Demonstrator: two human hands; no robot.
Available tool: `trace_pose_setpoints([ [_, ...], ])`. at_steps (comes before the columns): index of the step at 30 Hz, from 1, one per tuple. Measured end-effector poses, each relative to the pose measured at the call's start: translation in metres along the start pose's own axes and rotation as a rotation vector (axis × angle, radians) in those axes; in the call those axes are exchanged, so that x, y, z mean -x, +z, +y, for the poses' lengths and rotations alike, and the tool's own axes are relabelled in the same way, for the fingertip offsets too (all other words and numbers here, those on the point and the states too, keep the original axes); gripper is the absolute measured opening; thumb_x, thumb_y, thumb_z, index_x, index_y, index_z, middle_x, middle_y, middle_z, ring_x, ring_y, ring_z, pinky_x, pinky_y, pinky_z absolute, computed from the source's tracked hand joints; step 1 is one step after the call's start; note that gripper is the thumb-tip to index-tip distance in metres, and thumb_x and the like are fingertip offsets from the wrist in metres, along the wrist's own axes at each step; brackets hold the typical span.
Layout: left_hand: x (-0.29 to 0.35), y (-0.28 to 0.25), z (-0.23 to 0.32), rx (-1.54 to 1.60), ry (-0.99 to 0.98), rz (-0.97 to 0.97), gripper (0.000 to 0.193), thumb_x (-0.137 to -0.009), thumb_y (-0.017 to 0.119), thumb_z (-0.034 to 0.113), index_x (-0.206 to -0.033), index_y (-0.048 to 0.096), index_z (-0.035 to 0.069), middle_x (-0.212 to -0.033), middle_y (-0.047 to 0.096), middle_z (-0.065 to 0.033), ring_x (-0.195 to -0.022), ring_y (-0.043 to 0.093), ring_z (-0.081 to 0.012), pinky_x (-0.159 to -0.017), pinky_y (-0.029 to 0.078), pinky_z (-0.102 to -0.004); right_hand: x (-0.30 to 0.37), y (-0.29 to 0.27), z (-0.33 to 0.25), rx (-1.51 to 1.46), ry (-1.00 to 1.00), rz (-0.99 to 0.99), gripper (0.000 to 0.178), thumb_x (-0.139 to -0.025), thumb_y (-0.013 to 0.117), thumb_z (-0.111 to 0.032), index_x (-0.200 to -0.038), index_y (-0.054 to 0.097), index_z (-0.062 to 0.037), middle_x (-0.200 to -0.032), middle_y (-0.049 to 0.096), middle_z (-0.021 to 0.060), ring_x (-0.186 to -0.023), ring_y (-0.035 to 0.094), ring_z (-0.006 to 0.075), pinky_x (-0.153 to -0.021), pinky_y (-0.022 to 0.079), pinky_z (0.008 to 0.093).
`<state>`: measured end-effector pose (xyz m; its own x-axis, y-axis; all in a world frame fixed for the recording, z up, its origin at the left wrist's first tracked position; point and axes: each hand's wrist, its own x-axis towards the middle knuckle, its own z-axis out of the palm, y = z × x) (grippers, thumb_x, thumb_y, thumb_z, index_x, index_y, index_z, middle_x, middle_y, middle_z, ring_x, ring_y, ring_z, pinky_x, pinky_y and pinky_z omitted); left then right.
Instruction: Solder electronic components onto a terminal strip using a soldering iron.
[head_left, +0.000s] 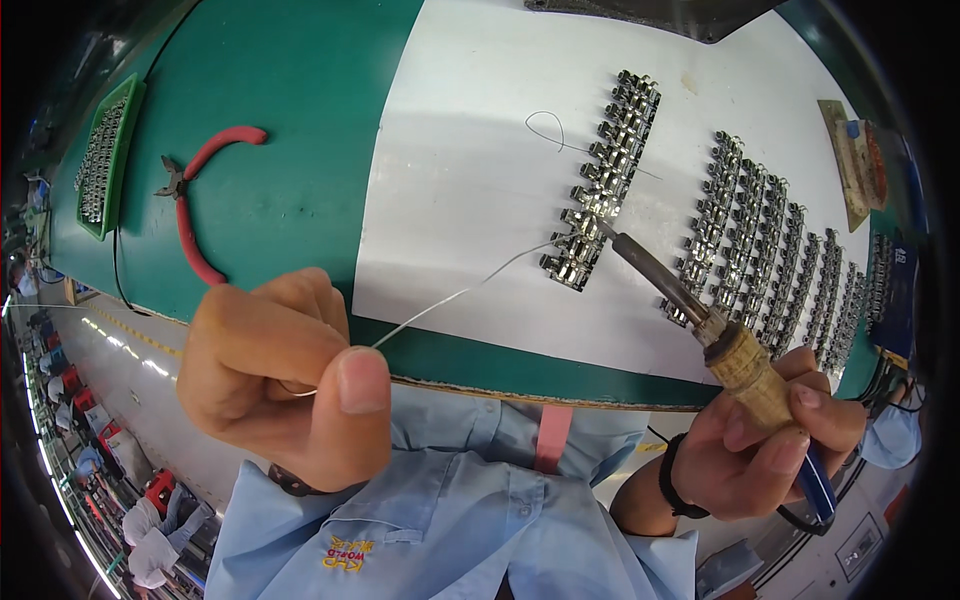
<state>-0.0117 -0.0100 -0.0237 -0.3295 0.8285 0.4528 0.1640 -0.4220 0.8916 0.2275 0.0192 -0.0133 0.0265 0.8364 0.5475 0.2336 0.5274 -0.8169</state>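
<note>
My left hand (pixel 300 375) pinches a thin silvery solder wire (pixel 452 298) between thumb and forefinger. The wire runs up and right to a row of small shiny metal parts (pixel 612 165) on the white sheet (pixel 450 190). In my right hand (pixel 765 435) is a soldering iron (pixel 660 272), held by its worn tan grip with a blue end. Its tip touches or nearly touches the lower part of that row, close to the wire's end. A thin loop of wire (pixel 546 128) lies left of the row.
Several more rows of metal parts (pixel 745 225) lie to the right. Red-handled cutters (pixel 176 182) rest open on the green mat (pixel 290 60). At far left stands a green tray (pixel 128 150) of parts. A wooden piece (pixel 845 165) and a dark object (pixel 650 12) sit at the far side.
</note>
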Motion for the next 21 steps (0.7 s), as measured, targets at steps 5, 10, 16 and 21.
trace_pose_setpoints([
  [5,0.001,0.0,-0.001,-0.002,0.005,0.011,0.025,-0.078,0.069,0.004,-0.072,0.045,0.006,-0.054,0.033,0.0063,-0.048,0.023,-0.0027,-0.043,0.016,-0.0228,-0.002,-0.006,0.0,0.003,0.028,-0.089,0.031,-0.085,0.068,-0.027,-0.097,0.056,-0.0017,-0.054,0.052,0.0029,-0.047,0.047,0.0109,-0.05,0.038,0.0238],
  [10,0.001,-0.001,-0.001,0.011,-0.005,0.006,0.024,-0.078,0.069,0.004,-0.073,0.046,0.005,-0.054,0.033,0.0061,-0.048,0.023,-0.0027,-0.043,0.015,-0.023,-0.003,-0.003,0.006,0.062,-0.074,-0.109,0.021,-0.092,0.047,-0.017,-0.09,0.049,0.0034,-0.048,0.037,-0.0013,-0.037,0.035,0.0048,-0.057,0.038,0.0228],
  [16,0.0,-0.002,-0.001,0.027,0.003,0.006,0.023,-0.077,0.067,0.002,-0.073,0.045,0.005,-0.055,0.034,0.0063,-0.049,0.023,-0.0028,-0.043,0.016,-0.0228,-0.004,0.001,0.004,0.078,-0.049,-0.087,0.022,-0.091,0.048,-0.018,-0.09,0.049,0.0034,-0.049,0.036,-0.0005,-0.037,0.033,0.005,-0.05,0.037,0.0213],
  [21,-0.001,-0.003,0.0,0.025,-0.015,0.017,0.023,-0.078,0.068,0.002,-0.073,0.045,0.005,-0.055,0.034,0.0065,-0.05,0.024,-0.0028,-0.044,0.017,-0.0225,-0.003,0.006,0.002,0.072,-0.039,-0.068,0.021,-0.09,0.049,-0.019,-0.09,0.049,0.0026,-0.049,0.037,-0.0001,-0.037,0.033,0.0063,-0.049,0.034,0.0213],
])
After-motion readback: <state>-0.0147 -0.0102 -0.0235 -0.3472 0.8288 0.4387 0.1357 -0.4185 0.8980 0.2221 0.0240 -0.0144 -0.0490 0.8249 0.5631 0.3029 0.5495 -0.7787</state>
